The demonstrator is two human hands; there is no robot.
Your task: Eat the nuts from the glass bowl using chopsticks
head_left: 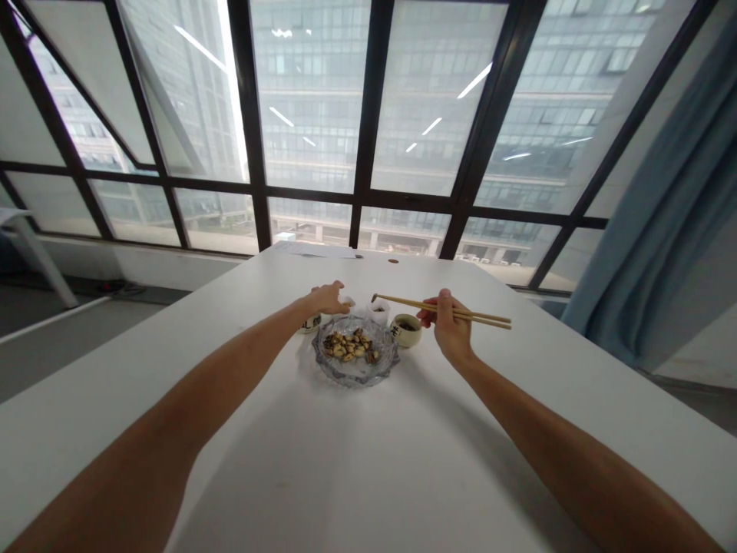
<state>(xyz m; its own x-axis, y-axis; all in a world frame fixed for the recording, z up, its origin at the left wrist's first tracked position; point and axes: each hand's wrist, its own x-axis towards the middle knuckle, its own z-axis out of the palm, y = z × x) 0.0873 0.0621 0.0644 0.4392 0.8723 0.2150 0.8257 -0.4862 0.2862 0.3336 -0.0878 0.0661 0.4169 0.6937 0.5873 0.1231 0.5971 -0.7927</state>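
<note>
My right hand [452, 322] grips a pair of wooden chopsticks [475, 316], held almost level. A small dark piece [374, 298] sits at their tips, above a small white cup [378, 312] with dark bits inside. Fingers of my left hand [329, 298] curve around another small white cup [346, 302], which they partly hide. Below the hands, a scalloped clear glass plate [357, 375] holds a pile of shelled and dark-shelled nuts [348, 346]. Close by my right hand is a cream ceramic cup [406, 332] with dark contents; a similar lettered cup [312, 323] stands under my left wrist.
The white table [276, 476] reaches toward large dark-framed windows. Papers [314, 250] and a small brown disc [393, 261] lie near its far edge. A blue curtain [650, 223] hangs at the right, and another table's leg [43, 261] shows at the left.
</note>
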